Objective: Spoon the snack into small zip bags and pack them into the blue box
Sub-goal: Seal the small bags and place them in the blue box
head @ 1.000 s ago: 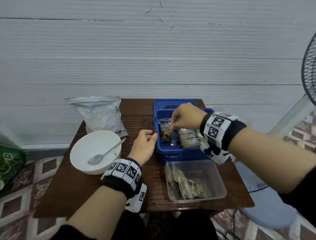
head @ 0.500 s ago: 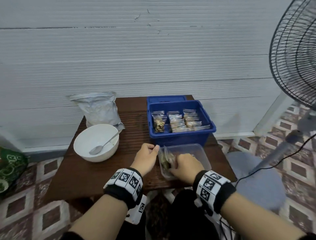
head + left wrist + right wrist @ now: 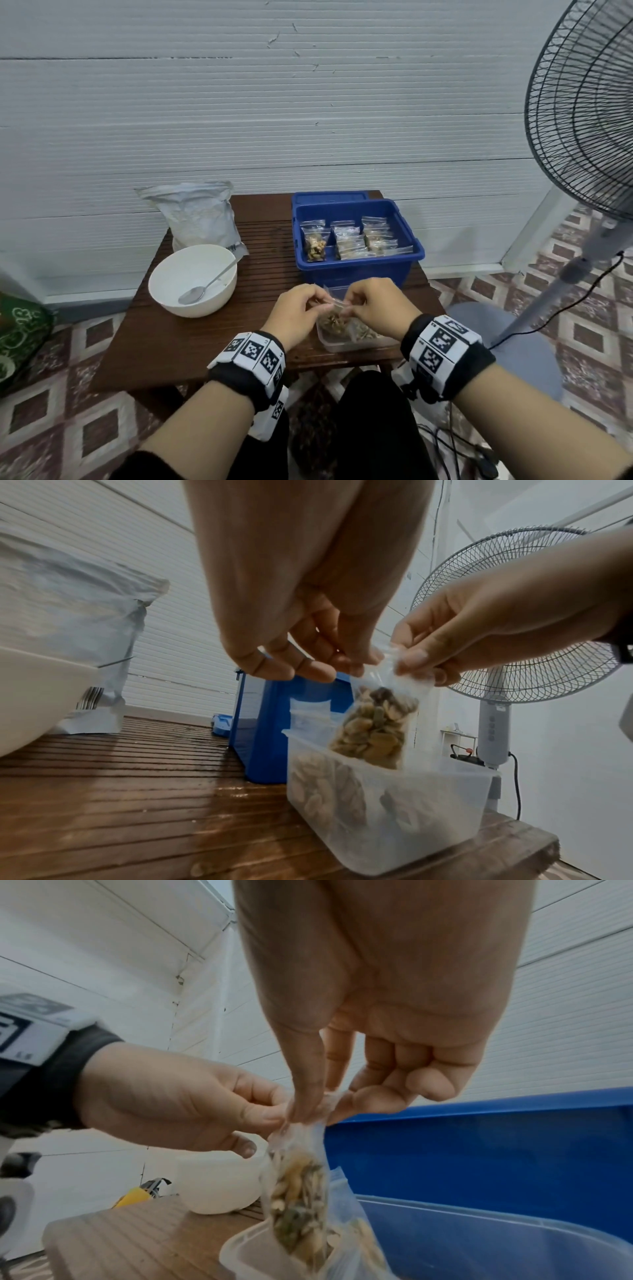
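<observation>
I work at a brown slatted table (image 3: 191,346) set against a pale wall, with a standing fan (image 3: 589,113) off to my right. The blue box (image 3: 356,270) sits at the far side, in easy reach for dropping bags in; it already holds rows of filled zip bags (image 3: 363,240) standing on edge, which I judge keeps them tidy and leaves room on the left. A grey foil pouch (image 3: 198,212) stands behind the white bowl (image 3: 191,279), and the spoon (image 3: 205,287) rests inside the bowl, untouched for now. Closest to me is the clear tub (image 3: 387,815), holding more filled bags waiting their turn.

Above that tub I hold one small bag of snack (image 3: 373,731) upright by its top edge, so nothing spills while the strip is worked. My left hand (image 3: 294,317) pinches the top strip between thumb and forefinger, the other fingers curled loosely below. My right hand (image 3: 375,308) pinches the same strip just beside it, thumb and forefinger tight, the rest half curled. I judge I am pressing the seal closed before packing.

Half a second ago my right hand was down in the tub and my left rested by its rim, holding nothing; now both are raised with the bag between them. A second ago my right hand was over the blue box, placing a bag.
</observation>
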Available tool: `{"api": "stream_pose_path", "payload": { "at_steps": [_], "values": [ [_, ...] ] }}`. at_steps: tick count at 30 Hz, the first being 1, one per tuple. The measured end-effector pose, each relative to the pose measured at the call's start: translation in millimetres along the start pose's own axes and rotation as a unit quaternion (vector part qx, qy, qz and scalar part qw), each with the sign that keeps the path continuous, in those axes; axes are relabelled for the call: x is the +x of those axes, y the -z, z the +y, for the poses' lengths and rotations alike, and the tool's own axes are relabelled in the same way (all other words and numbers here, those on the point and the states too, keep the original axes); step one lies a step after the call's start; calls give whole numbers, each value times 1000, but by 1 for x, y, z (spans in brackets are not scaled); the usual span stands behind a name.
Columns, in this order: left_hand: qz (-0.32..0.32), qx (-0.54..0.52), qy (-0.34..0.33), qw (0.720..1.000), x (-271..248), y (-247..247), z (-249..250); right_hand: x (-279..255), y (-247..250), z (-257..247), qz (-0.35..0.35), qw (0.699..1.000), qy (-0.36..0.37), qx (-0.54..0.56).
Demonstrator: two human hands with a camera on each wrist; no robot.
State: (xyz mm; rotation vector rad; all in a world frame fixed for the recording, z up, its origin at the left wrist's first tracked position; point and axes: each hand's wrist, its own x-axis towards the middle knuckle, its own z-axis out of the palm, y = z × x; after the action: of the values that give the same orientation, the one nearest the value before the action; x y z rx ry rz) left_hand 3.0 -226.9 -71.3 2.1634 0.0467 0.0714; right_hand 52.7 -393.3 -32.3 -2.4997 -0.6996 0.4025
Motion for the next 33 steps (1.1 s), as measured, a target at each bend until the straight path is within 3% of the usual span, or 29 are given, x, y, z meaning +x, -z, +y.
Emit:
{"api": "stream_pose_path", "payload": {
  "at_steps": [9,21,26,33],
  "values": [
    [14,10,-18,1000,2,3,0,3,4,8,26,998,-2,62],
    [-4,-15,47,999,-2,13,1,8,5,12,19,996,-6,86],
    [10,31,41,999,-1,9,2,7,2,9,22,997,3,77],
    [23,14,32,999,-1,10,6,7,-1,4,32,998,35,49]
  ]
}}
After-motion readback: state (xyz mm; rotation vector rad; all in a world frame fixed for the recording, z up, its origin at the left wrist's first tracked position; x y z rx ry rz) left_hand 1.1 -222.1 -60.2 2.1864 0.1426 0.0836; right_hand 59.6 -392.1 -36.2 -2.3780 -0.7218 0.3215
